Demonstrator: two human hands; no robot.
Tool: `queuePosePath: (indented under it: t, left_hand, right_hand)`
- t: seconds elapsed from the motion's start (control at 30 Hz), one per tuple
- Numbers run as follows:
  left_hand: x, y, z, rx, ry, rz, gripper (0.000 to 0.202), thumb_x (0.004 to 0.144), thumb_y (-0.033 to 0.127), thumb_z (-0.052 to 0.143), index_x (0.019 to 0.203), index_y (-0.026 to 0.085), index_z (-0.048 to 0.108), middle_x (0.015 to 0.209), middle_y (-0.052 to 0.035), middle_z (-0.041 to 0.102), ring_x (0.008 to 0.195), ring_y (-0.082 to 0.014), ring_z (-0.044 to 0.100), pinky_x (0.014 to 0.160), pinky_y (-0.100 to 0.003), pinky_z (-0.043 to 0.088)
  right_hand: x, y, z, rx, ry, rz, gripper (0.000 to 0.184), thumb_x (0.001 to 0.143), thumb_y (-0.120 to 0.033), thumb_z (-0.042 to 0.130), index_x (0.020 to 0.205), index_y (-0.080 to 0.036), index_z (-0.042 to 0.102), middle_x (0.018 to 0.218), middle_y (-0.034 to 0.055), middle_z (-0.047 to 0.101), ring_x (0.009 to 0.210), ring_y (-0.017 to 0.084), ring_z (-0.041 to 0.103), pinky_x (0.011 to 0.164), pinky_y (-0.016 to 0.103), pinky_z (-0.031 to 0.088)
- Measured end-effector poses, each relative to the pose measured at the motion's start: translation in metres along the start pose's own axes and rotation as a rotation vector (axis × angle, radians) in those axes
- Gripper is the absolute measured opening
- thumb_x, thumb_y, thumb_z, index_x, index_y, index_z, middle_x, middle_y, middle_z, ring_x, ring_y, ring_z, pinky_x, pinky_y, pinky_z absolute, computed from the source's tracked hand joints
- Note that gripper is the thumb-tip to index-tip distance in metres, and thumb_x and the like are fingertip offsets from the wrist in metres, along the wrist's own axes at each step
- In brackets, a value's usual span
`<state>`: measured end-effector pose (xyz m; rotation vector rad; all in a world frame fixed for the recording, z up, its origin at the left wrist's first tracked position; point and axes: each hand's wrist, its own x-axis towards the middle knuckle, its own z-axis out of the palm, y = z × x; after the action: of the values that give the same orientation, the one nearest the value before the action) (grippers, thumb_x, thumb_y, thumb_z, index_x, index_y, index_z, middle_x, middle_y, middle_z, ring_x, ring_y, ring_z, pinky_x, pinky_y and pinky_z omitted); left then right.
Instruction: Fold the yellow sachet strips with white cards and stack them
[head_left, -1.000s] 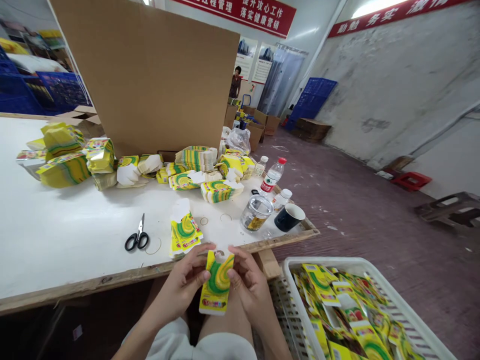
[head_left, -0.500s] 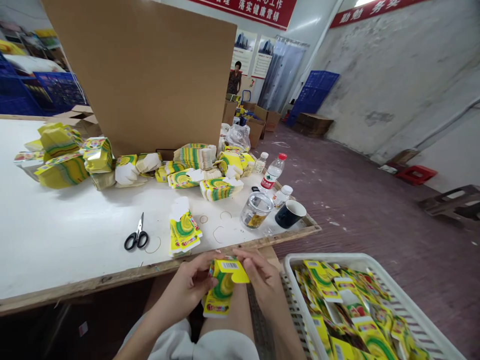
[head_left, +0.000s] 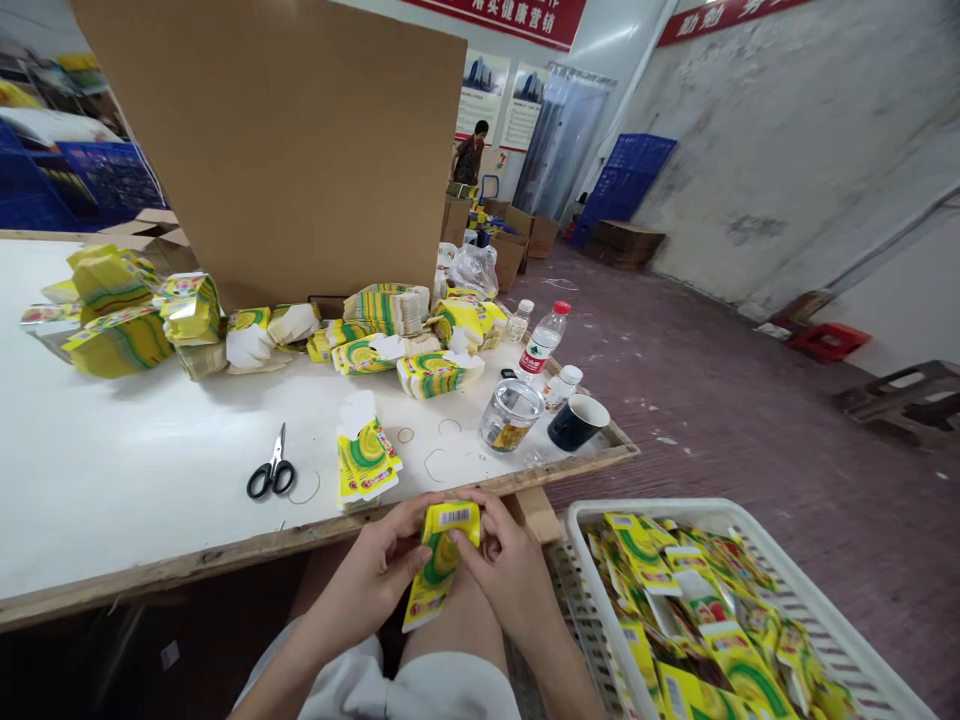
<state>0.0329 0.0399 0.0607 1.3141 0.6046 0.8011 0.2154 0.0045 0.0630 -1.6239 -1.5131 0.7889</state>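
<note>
Between my two hands is a small yellow and green carton (head_left: 439, 570), held over my lap at the table's front edge. My left hand (head_left: 382, 565) grips its left side, thumb on the front face. My right hand (head_left: 499, 555) pinches the upper right side, thumb pressed on the front below the barcode flap, which lies flat against the carton. Just beyond, on the white table (head_left: 180, 440), lies a small stack of flat yellow cartons (head_left: 367, 455). Black-handled scissors (head_left: 274, 470) and a few rubber bands (head_left: 405, 435) lie near it.
To my right stands a white plastic basket (head_left: 675, 508) full of yellow cartons. A clear jar (head_left: 511, 415), a dark mug (head_left: 577, 422) and a red-capped bottle (head_left: 544, 340) occupy the table's right corner. Bundled cartons (head_left: 386, 310) line the back before a cardboard sheet (head_left: 285, 150). A person (head_left: 469, 155) stands far off.
The carton's barcode flap, sticking out to the right before, is now folded down against the front. My right thumb has moved onto the carton's face. The distant person now leans over.
</note>
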Motion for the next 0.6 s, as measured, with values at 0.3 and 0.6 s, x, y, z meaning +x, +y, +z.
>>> queuePosePath:
  t: [0.3,0.6]
  left_hand:
    - [0.003,-0.007,0.000,0.005,0.083,-0.027,0.046,0.087,0.023,0.067,0.132,0.022,0.057,0.127,-0.0125,0.070,0.117,-0.0275,0.064,0.100,-0.037,0.048]
    - [0.004,-0.011,0.004,-0.140,0.069,-0.079,0.049,0.083,0.026,0.073,0.130,0.019,0.061,0.111,-0.0113,0.077,0.097,-0.0261,0.073,0.082,-0.033,0.056]
  right_hand:
    - [0.000,0.000,0.013,-0.171,0.026,-0.015,0.041,0.084,-0.025,0.058,0.124,-0.020,0.062,0.083,0.0040,0.075,0.063,0.020,0.067,0.058,0.027,0.048]
    - [0.003,0.012,0.005,0.487,0.012,-0.018,0.030,0.086,-0.041,0.068,0.109,-0.022,0.075,0.107,0.0103,0.076,0.098,0.026,0.070,0.088,0.039,0.055]
